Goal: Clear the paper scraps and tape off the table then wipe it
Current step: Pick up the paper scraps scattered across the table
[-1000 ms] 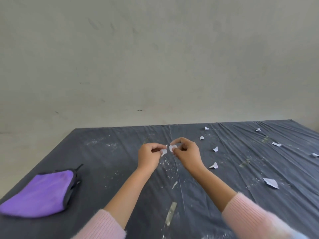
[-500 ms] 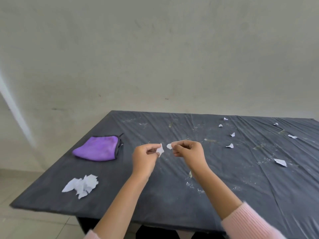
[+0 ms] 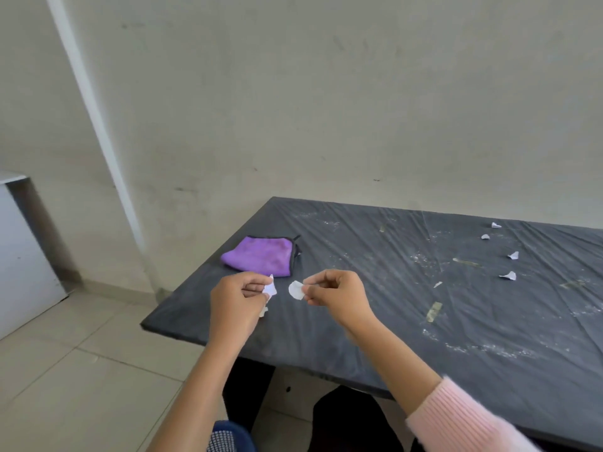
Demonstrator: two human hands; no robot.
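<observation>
1. The left hand [image 3: 239,298] is in the middle of the frame, over the near left corner of the desk [image 3: 342,230].
2. Its fingers [image 3: 253,283] are curled and pinch a small white scrap [image 3: 270,289].
3. The right hand [image 3: 336,296] is just beside it, to the right. Its fingers pinch a round white scrap [image 3: 296,290].
4. The two scraps are near each other but do not touch.
5. A purple cloth [image 3: 261,256] lies on the desk just above the hands in the frame, near the desk's left edge.
6. Four more paper bits [image 3: 508,275] lie on the desk at the right of the frame, well apart from the hands.
7. A tape strip [image 3: 434,311] sticks to the desk to the right of the right hand.
8. A pink sleeve [image 3: 456,419] shows at the lower right.
</observation>
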